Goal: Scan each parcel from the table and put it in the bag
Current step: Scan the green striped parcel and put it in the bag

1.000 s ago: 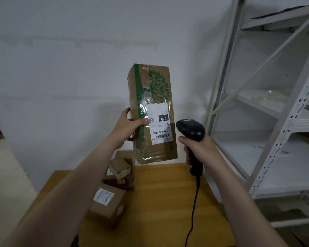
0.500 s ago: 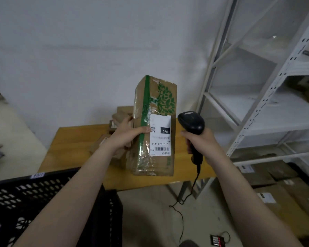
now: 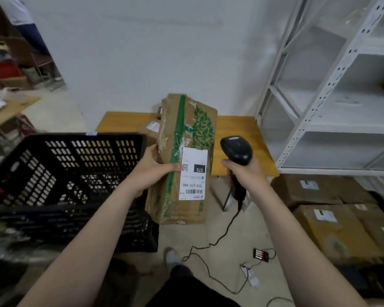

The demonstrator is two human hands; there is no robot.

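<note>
My left hand (image 3: 152,170) grips the left edge of a tall brown cardboard parcel (image 3: 186,138) with a green stripe, a green tree print and a white barcode label (image 3: 192,173). I hold it upright in the air in front of the wooden table (image 3: 237,129). My right hand (image 3: 244,173) is closed around the handle of a black corded barcode scanner (image 3: 236,149), just right of the parcel, head level with the label. A black perforated plastic crate (image 3: 75,173) stands at the left, right beside the parcel. More small parcels (image 3: 150,129) lie on the table, mostly hidden behind the held one.
A white metal shelving rack (image 3: 333,96) stands at the right. Large cardboard boxes (image 3: 333,218) lie on the floor below it. The scanner cable (image 3: 211,247) trails across the floor past a small black battery pack (image 3: 261,254). Clutter and another person's clothing show at the far left.
My view has tilted down and left, bringing the black crate fully into sight. Both hands came lower with the parcel and the scanner, and the parcel now hangs beside the crate.
</note>
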